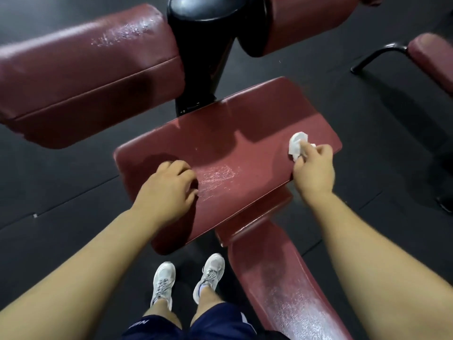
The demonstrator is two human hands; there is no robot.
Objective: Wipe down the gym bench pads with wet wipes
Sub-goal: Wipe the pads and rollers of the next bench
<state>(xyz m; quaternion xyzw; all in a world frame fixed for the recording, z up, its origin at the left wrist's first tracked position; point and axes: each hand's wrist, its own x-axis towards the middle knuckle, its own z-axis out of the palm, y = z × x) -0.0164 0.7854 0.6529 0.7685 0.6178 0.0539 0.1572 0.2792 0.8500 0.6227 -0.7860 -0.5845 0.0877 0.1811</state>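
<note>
The wet wipe (297, 146) is being held crumpled against the far right corner of the middle pad (232, 133), pinched between the thumb and curled fingers of the right hand (315, 168). From that corner, nearly all of the pad's surface is lying to the left of the wipe and toward the person. The pad's long axis is running from the far right corner down to the near left one. Any coming stroke is therefore judged to be a pull leftward and inward, made by the right hand alone.

The left hand (169, 190) is being rested on the near left part of the same pad, its fingers curled under; nothing is seen in it. It is judged to be bracing. A wet sheen is showing on the pad between the two hands.

Beyond the pad, a black post (210, 45) is being flanked by an upper left pad (85, 77), glistening on top, and an upper right pad (306, 20). A long pad (282, 290) is running off at the near right, also shining wet. Dark rubber flooring (367, 119) is lying under everything, and another bench (431, 57) is partly seen at the right edge.
</note>
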